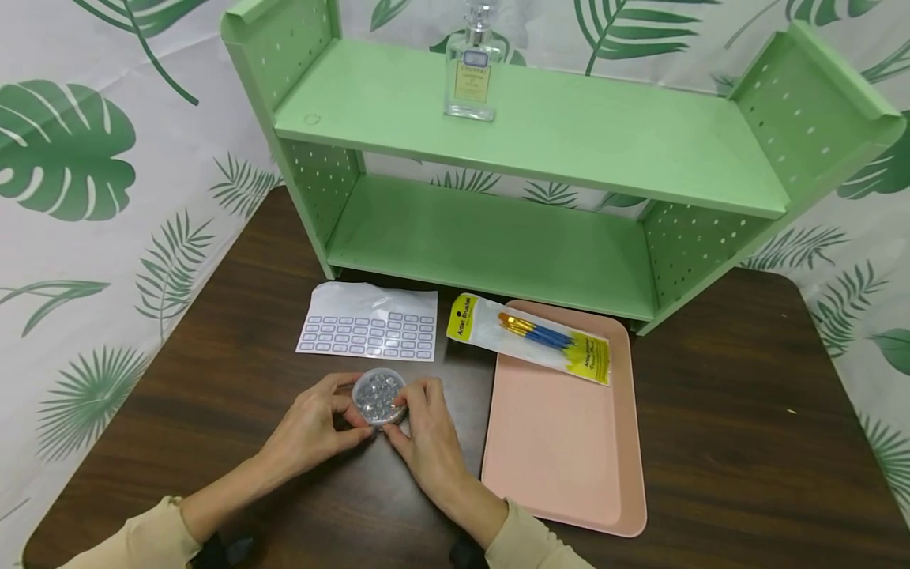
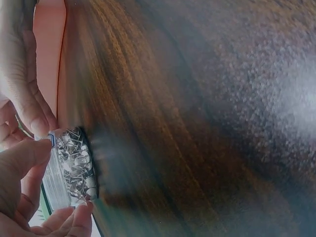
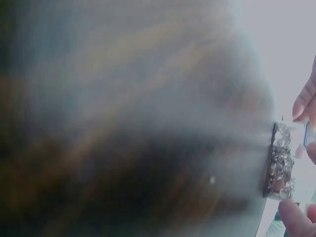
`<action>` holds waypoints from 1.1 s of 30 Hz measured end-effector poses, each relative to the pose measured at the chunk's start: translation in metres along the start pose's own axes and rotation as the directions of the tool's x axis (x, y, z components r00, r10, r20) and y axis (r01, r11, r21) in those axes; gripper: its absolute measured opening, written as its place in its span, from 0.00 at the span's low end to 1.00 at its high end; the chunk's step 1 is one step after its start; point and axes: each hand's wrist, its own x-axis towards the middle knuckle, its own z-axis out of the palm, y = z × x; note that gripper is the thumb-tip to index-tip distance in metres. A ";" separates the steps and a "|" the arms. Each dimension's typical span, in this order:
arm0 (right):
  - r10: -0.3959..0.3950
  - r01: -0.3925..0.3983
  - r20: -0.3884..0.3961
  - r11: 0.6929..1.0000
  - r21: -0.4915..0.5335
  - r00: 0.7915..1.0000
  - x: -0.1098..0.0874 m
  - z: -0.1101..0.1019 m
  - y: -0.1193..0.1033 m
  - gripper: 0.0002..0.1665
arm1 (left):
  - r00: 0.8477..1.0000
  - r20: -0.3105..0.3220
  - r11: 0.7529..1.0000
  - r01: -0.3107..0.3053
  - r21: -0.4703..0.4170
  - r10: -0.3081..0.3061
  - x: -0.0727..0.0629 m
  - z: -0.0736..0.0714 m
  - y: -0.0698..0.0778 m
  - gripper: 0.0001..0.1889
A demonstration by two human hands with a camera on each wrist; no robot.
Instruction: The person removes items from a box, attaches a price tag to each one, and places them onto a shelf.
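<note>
A round clear tub of thumbtacks (image 1: 379, 395) is between my two hands over the table in the head view. My left hand (image 1: 313, 423) grips its left side, fingers behind and thumb in front. From the right, my right hand (image 1: 430, 435) holds it, with fingertips at the rim and the thumb low at the front. Silvery thumbtacks (image 2: 76, 163) show through the tub's wall in the left wrist view. A small blue-edged label (image 2: 52, 139) lies on the tub's front, both thumbs right at it. The right wrist view catches the label (image 3: 306, 134) at its edge.
Behind the hands lies a sheet of blue-edged labels (image 1: 366, 336). A pink tray (image 1: 558, 450) sits to the right, with a packet of artist brushes (image 1: 529, 336) across its far end. A green two-tier shelf (image 1: 498, 229) stands at the back, bearing a glass perfume bottle (image 1: 471, 83).
</note>
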 end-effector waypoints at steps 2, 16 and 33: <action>0.028 -0.028 0.019 1.000 0.013 0.999 0.002 -0.001 0.000 0.31 | 1.000 -0.002 1.000 -0.009 0.000 0.009 0.000 0.000 0.000 0.15; 0.105 -0.110 0.164 0.994 0.020 0.981 0.007 -0.009 0.002 0.43 | 0.996 -0.001 0.996 -0.090 0.015 0.090 0.005 -0.001 -0.007 0.19; 0.123 -0.145 0.212 0.985 0.090 0.970 0.009 -0.012 0.007 0.38 | 0.978 0.138 0.981 -0.138 -0.140 0.157 0.021 -0.019 -0.021 0.17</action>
